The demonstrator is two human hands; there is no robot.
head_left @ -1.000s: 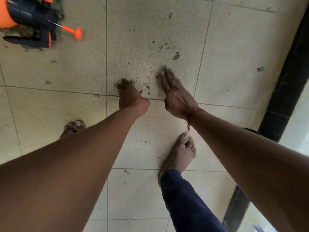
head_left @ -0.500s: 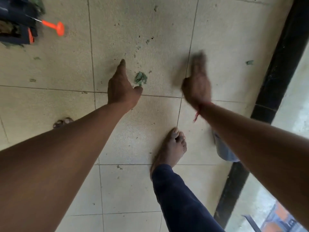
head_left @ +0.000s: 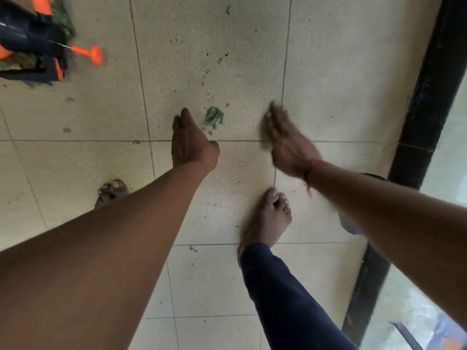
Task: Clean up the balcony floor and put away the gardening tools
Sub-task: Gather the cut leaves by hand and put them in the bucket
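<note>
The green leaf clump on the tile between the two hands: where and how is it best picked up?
Probably a pinch grip across the crumpled middle of the leaf clump, from above: it lies low on the floor tile, leaving little edge for a sideways approach. The left hand, straight-fingered just left of it, is nearest; the right hand is farther off and blurred.

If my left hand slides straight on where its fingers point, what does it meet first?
Likely nothing but bare floor ahead of the left hand; the leaf scrap lies just right of that line.
</note>
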